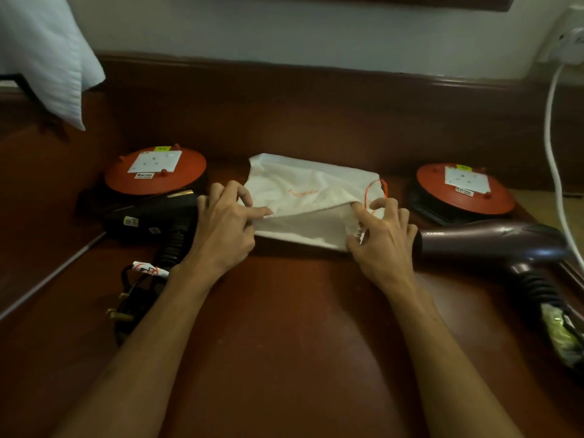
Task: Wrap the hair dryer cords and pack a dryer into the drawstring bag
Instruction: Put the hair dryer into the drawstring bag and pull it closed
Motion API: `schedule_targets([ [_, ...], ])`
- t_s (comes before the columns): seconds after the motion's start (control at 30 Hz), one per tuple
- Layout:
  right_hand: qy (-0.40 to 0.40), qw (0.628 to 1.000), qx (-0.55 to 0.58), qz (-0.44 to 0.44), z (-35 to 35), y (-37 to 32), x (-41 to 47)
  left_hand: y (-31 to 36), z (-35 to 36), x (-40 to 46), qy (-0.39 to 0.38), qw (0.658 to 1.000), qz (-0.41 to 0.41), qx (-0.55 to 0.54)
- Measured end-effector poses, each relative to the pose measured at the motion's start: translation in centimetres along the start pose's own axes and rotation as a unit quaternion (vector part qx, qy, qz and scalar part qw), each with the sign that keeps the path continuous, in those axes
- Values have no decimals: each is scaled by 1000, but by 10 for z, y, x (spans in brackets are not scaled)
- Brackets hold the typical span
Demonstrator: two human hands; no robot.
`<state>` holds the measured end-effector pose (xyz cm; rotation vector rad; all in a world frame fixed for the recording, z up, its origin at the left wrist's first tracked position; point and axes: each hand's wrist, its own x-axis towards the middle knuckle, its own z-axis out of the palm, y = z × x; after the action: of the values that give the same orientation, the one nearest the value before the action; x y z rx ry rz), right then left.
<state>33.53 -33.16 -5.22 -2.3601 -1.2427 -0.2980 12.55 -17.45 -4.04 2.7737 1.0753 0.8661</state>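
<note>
A white drawstring bag (303,200) with an orange cord lies flat at the centre of the frame on a dark wooden desk (284,327). The left hand (224,226) rests on the bag's left edge, forefinger stretched out over the cloth, other fingers loosely bent. The right hand (384,235) pinches the cloth at the bag's lower right corner between thumb and fingertips. A black hair dryer (151,219) lies at centre left, its cord and plug (132,298) bundled below it. A purple hair dryer (493,241) lies at the right edge. Behind each sits a red cable reel: one upper left (155,170), one upper right (464,189)
</note>
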Motion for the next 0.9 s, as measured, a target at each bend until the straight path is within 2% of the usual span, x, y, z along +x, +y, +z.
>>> schedule_targets([
  [0.13,38,999,32,-12,2,6,1,4,1,-3,25,998,-3,-51],
  [0.27,60,997,46,17,4,14,2,3,-4,-4,9,971,-34,-236],
  [0.33,63,997,51,18,3,15,3,1,-2,-2,-11,957,-36,-288],
  [0.4,75,996,48,23,1,16,4,0,4,-3,-33,972,-40,-230],
  [0.53,97,994,32,43,-5,19,5,-4,8,-4,-20,997,-30,-66],
  [0.63,34,999,-3,16,-9,16,2,-4,1,-9,-34,998,-51,-3],
  [0.7,-12,1000,-13,2,-11,13,1,-3,-5,-11,-69,996,-60,20],
  [0.8,-4,1000,-4,-10,-13,14,0,-6,-13,-7,-138,987,-72,38],
  [0.83,20,1000,3,-9,-14,15,0,-8,-16,-5,-126,988,-76,38],
  [0.9,67,997,22,9,-17,16,-1,-10,-20,-4,-47,996,-75,15],
])
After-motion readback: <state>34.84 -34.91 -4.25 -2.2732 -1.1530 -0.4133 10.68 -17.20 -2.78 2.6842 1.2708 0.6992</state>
